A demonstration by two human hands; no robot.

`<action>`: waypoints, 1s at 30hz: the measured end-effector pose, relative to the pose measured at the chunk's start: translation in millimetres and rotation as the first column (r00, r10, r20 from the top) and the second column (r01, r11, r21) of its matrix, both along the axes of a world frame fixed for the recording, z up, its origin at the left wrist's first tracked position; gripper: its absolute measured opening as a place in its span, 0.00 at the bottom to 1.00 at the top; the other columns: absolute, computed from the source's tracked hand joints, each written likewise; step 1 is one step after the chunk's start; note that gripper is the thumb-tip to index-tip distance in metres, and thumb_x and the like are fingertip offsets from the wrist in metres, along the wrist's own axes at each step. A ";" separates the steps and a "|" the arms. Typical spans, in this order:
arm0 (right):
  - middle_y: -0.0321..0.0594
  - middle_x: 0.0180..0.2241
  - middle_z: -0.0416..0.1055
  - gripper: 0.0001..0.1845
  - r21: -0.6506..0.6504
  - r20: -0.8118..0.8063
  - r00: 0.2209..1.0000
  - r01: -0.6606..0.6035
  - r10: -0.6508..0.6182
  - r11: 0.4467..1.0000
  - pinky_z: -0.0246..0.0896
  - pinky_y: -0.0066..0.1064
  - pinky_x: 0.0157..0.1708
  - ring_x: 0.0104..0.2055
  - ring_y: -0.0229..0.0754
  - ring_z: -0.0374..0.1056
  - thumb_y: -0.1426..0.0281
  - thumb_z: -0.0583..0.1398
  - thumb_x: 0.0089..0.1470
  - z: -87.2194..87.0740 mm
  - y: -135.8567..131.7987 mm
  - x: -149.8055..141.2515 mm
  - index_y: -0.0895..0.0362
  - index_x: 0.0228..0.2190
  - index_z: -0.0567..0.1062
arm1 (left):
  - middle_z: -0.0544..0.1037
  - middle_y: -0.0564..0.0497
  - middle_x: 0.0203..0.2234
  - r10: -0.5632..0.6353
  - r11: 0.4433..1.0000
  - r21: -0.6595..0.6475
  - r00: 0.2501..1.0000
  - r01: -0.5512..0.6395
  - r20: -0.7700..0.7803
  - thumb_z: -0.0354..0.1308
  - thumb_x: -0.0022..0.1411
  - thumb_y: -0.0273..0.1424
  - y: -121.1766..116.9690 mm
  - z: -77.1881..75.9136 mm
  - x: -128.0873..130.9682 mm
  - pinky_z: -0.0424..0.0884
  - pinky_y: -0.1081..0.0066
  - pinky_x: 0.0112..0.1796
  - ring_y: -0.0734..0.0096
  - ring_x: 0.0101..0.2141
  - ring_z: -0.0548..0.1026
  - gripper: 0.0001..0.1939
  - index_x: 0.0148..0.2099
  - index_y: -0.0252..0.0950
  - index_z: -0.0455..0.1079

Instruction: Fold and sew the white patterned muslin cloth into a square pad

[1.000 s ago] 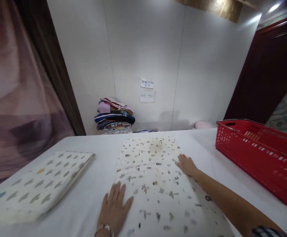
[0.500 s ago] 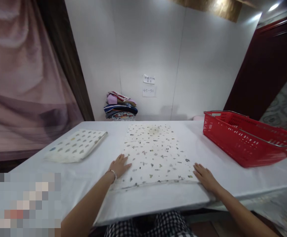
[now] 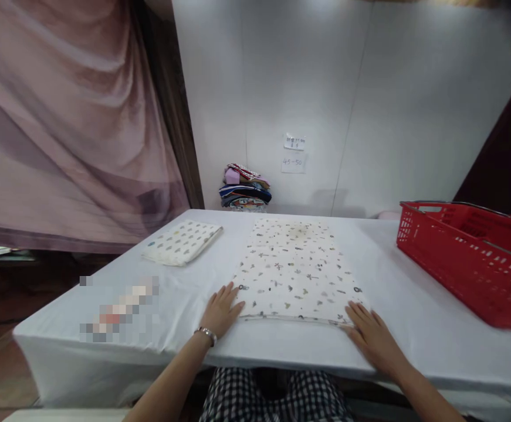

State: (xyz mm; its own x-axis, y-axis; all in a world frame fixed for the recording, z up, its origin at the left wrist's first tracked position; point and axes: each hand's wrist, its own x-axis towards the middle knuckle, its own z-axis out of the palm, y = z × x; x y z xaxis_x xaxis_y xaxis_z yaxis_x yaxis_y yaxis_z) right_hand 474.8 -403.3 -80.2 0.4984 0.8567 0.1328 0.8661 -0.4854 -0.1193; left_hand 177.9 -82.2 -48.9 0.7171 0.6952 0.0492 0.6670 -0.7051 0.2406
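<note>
A white cloth (image 3: pixel 297 272) with small printed figures lies spread flat in front of me, long side running away from me. At its near left corner rests my left hand (image 3: pixel 222 309), open, with the fingertips touching the edge. On the near right corner lies my right hand (image 3: pixel 372 334), palm down and open, its fingers reaching the cloth's edge. The near edge shows more than one layer. A folded white cloth (image 3: pixel 185 241) printed with grey cloud shapes sits to the left, apart from both hands.
The white-covered table (image 3: pixel 308 349) ends close to my lap. A red plastic basket (image 3: pixel 470 266) stands at the right. Several folded fabrics (image 3: pixel 245 190) form a stack by the back wall. A blurred-out patch (image 3: pixel 121 310) covers something at the left of the table.
My right hand has come back from the cloth's far right edge to its near right corner. My left hand stays at the left edge, now near the front corner. The camera view has shifted.
</note>
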 end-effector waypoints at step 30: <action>0.43 0.65 0.32 0.36 -0.199 -0.171 0.979 -0.142 0.108 0.970 0.30 0.43 0.60 0.66 0.49 0.27 0.52 0.38 0.59 64.5 264.7 15.5 0.60 0.62 0.45 | 0.55 0.48 0.61 -0.105 0.992 0.082 0.991 0.098 0.078 0.41 0.62 0.49 -21.9 -3.1 3.7 0.51 0.54 0.58 0.59 0.61 0.50 0.31 0.62 0.40 0.54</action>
